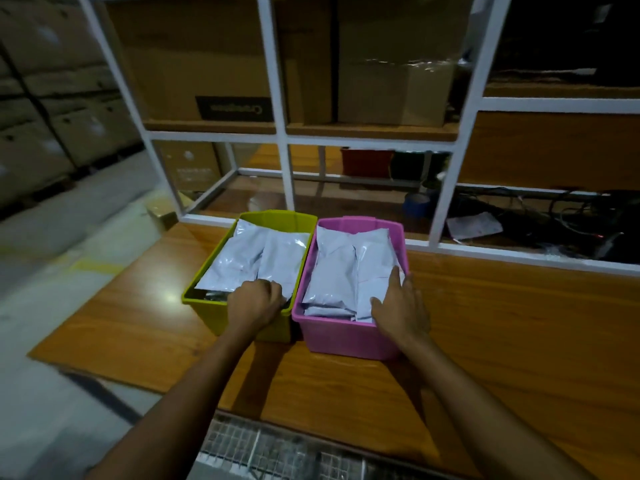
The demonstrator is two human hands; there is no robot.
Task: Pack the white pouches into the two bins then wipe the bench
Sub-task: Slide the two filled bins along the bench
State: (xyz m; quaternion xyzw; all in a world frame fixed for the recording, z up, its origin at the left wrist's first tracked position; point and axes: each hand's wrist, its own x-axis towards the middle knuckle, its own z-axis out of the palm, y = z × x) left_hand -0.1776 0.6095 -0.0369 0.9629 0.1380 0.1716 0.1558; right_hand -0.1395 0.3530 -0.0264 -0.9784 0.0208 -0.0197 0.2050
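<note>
Bench (502, 323): wood top, two bins side by side near back edge, walls touching or nearly so.

Green bin (207, 315) on L, pink bin (339, 337) on R. Both loaded w/ white pouches. Green pouches (242, 258) lie flat, two across on top, a dark gap showing at near-L corner. Pink pouches (339, 268) stacked up to about rim level, two across on top, more edges visible beneath at near end.

L hand (254, 301): over near-R corner of green bin, knuckles up, fingers curled down into bin at pouch end. Fingertips hidden, so can't tell if it grips a pouch or just rests.

R hand (401, 306): flat on R-side pouch in pink bin, fingers straight, thumb spread toward L, palm over near-R corner of rim. Holds nothing.

Hands apart, one per bin.

Behind: white rack (280, 133) w/ cardboard boxes (391, 81) on upper shelf. Lower down: blue tape roll (417, 204), paper sheet (474, 226), tangle of cables (571, 216).
</note>
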